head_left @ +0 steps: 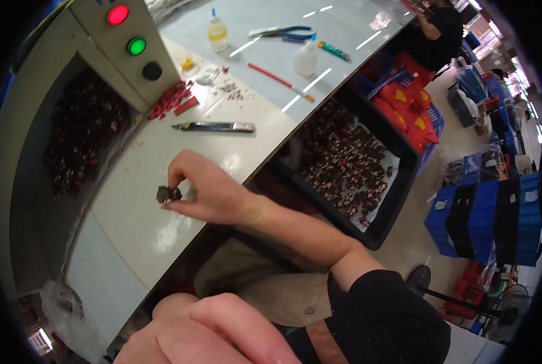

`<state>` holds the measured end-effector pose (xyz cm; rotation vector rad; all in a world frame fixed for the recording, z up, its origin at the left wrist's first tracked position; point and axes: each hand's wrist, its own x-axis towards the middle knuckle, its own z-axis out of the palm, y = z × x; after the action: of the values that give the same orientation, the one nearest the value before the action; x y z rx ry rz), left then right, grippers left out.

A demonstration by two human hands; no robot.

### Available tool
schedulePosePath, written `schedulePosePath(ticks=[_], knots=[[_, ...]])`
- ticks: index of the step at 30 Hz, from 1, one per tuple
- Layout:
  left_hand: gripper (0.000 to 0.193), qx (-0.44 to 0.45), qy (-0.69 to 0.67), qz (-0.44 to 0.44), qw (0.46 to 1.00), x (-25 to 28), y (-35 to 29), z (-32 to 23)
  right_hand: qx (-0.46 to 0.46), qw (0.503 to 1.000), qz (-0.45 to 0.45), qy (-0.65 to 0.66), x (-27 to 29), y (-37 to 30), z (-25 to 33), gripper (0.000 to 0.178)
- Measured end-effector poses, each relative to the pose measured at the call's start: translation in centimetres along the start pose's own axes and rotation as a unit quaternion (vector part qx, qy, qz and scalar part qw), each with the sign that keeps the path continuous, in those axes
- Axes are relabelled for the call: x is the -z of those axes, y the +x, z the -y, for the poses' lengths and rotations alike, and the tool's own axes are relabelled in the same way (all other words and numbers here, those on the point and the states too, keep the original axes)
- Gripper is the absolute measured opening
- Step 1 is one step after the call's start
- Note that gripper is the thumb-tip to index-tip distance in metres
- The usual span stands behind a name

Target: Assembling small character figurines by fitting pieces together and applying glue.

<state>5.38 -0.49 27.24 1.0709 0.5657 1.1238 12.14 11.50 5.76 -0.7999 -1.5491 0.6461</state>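
Note:
My right hand [207,191] is over the pale worktop [116,203], its thumb and fingers pinched on a small dark lumpy piece [167,194]. The piece has a lighter patch at its lower edge; its exact kind is not clear. Large at the bottom of the picture is my left hand [204,333]. Its knuckles and one bent finger show, but the rest is cut off by the picture's edge, so I cannot see any thing in it. Beyond my right hand, a dark slim knife-like tool [216,127] lies on the worktop.
A machine with a red light [118,15] and dark pieces [86,136] in its opening stands left. Past the tool are red bits [172,100], a red pencil [277,80], squeeze bottles [306,58] and pliers [286,31]. A black bin [398,194] of similar pieces stands right.

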Motion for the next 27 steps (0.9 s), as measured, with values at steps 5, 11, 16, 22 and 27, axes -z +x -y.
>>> schedulePosePath(ticks=[5, 11, 16, 22, 27], knots=[[0.014, -0.11, -0.018, 0.015, 0.994, 3.2, -0.3, 2.6, -0.038, 0.999, 0.017, -0.003, -0.3, 0.6, 0.2, 0.033], [0.029, -0.147, 0.123, 0.268, 0.944, 13.3, 2.2, 6.8, -0.02, 0.999, 0.008, -0.024, 0.0, 0.4, -0.9, 0.036], [0.039, 0.074, 0.058, -0.019, 0.995, 15.8, -2.6, 8.3, -0.026, 0.999, 0.024, -0.025, -0.5, 0.0, 0.6, 0.038], [0.039, 0.151, 0.065, -0.095, 0.982, 16.4, -3.8, 10.6, -0.04, 0.999, 0.026, 0.025, -0.8, -1.1, 0.8, 0.04], [0.042, 0.172, 0.015, -0.058, 0.983, 16.6, -4.2, 12.0, -0.018, 0.998, 0.048, 0.026, 1.3, -4.3, 3.1, 0.043]])
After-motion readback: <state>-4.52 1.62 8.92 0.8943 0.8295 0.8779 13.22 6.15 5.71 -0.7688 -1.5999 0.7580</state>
